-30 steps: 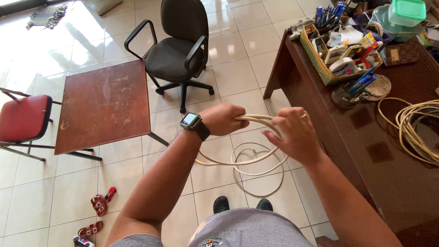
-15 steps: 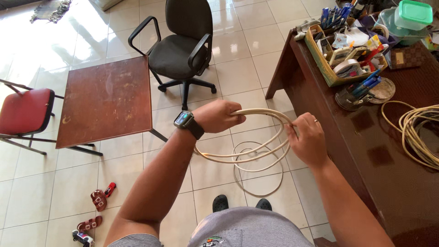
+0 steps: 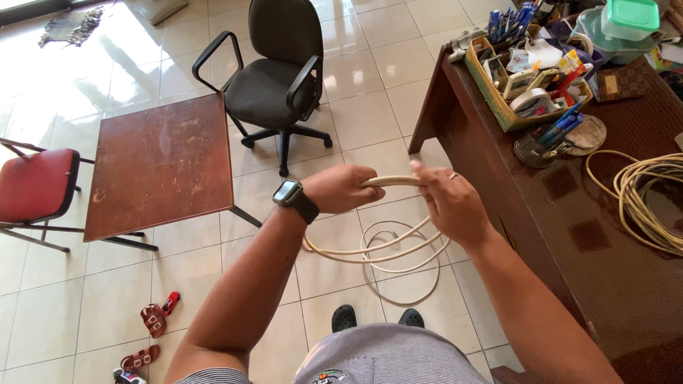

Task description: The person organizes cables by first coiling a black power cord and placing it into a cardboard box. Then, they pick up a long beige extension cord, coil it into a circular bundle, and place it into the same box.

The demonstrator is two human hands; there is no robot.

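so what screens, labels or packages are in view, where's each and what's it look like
Smartwatch: on the left wrist, dark band, small rectangular screen lit bluish.
Lidded container: far end of the wooden desk, clear box, mint-green lid.
Patterned pouch: right of the cluttered organiser tray, brown, small pale label patch.

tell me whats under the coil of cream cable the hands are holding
Below the coil of cream cable held by the left hand and right hand lie loose cable loops on the pale tiled floor and two dark shoes. The person's forearms cover part of the loops.
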